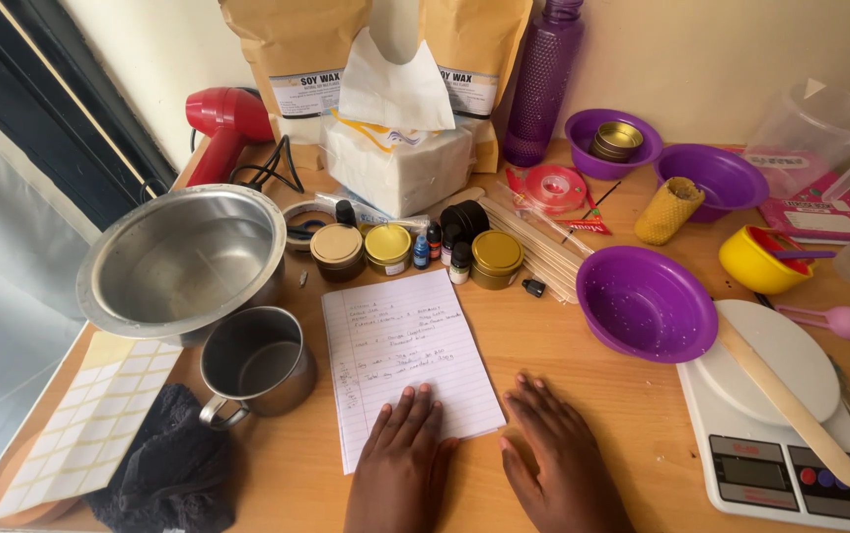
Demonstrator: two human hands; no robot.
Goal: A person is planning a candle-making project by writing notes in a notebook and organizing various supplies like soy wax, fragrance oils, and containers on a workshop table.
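We see the left hand (400, 459) lying flat, fingers extended, on the lower edge of a lined notebook page (407, 360) covered in handwriting; the page lies on the wooden table (583, 395) just in front of us. The right hand (555, 454) rests open and palm down on the bare table just beside the page's right edge, gripping nothing. Neither hand holds a thing.

Risks, as we judge them: the page is pinned only at its bottom edge, so a sideways slide of the left hand could crease it or push it against the steel mug (255, 363) just to its left. The large steel pot (183, 259) sits at the table's left edge, near the mug; a nudge could shift it outward. Behind the page stands a tight row of small jars and dropper bottles (415, 249); we reckon a reach over them could tip one onto the paper. To the right, a long wooden stirrer (790, 403) lies loosely across the kitchen scale (785, 434), touching the purple bowl (647, 303); a careless sweep of the right hand could dislodge it.
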